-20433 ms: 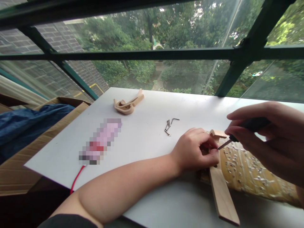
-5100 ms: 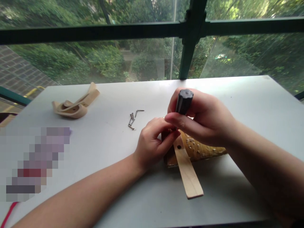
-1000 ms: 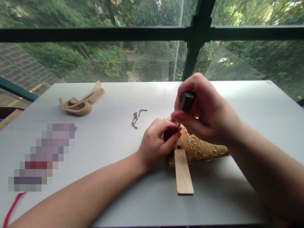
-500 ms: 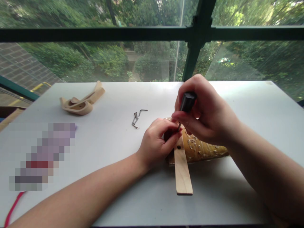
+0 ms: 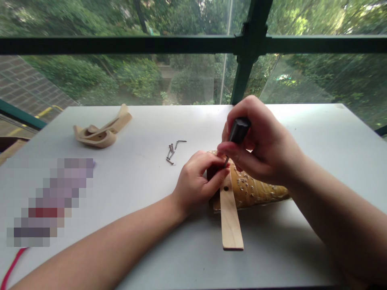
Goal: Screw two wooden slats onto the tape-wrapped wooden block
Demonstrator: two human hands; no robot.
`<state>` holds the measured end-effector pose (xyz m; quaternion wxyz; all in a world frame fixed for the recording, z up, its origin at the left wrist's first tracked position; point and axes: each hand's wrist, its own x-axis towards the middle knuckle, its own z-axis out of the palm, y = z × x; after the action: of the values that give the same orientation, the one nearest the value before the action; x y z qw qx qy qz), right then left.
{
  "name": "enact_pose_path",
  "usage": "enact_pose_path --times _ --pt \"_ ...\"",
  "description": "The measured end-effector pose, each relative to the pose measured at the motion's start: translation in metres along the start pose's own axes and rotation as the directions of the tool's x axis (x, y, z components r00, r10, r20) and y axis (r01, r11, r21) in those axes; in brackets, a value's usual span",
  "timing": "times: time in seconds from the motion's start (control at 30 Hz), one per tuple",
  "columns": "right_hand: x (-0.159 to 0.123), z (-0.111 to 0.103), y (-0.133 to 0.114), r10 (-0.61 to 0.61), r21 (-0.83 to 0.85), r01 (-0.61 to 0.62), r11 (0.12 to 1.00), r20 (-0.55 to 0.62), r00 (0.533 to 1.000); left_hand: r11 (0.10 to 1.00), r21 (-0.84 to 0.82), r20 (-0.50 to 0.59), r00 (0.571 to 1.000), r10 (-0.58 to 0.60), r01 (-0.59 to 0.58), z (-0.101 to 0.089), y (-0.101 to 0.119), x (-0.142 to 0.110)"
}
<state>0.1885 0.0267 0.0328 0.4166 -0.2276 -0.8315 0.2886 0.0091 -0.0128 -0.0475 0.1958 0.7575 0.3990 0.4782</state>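
My right hand [image 5: 256,141] is closed round the black handle of a screwdriver [image 5: 238,129]. The screwdriver is tilted, its metal shank running down to my left hand's fingertips. My left hand [image 5: 199,175] is closed in a pinch around the shank's tip; whatever sits between those fingers is hidden. Beneath them lies a pale wooden hook [image 5: 231,221], its flat end pointing towards me and a dark hole showing below my fingers. It rests across a block wrapped in brown tape [image 5: 260,191], whose surface is pocked with several small punctures. My hands cover the hook's far end.
Several loose screws [image 5: 171,153] lie left of the block on the white table [image 5: 145,245]. Farther left are more curved wooden hooks [image 5: 102,135]. A blurred purple object [image 5: 57,193] with a red cord [image 5: 13,266] is at the left; a window frame [image 5: 121,45] stands behind.
Over the last second hands and screwdriver have hardly moved; the view shifted slightly. Since the oldest frame, the screwdriver has gone from leaning low to steeper, and the view has turned right.
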Motion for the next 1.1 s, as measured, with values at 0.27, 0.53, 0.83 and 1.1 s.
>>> enact_pose_path --times 0.27,0.53,0.83,1.1 --pt "0.001 -0.001 -0.003 -0.035 -0.097 0.027 0.995 -0.083 0.996 1.0 0.005 -0.015 1.0 0.006 -0.006 -0.001 -0.001 0.0" --pt "0.001 -0.005 -0.02 -0.078 0.019 0.08 0.997 -0.099 0.992 1.0 0.021 -0.003 1.0 0.015 -0.015 -0.003 0.002 0.0" --pt "0.001 -0.022 -0.029 -0.166 0.031 0.164 0.986 0.109 0.98 1.0 0.013 -0.008 1.0 0.02 -0.02 -0.003 0.002 0.002" --pt "0.001 -0.018 -0.026 -0.067 -0.011 0.067 0.998 -0.016 0.998 0.999 -0.003 0.025 0.999 0.034 -0.034 -0.003 -0.002 -0.001"
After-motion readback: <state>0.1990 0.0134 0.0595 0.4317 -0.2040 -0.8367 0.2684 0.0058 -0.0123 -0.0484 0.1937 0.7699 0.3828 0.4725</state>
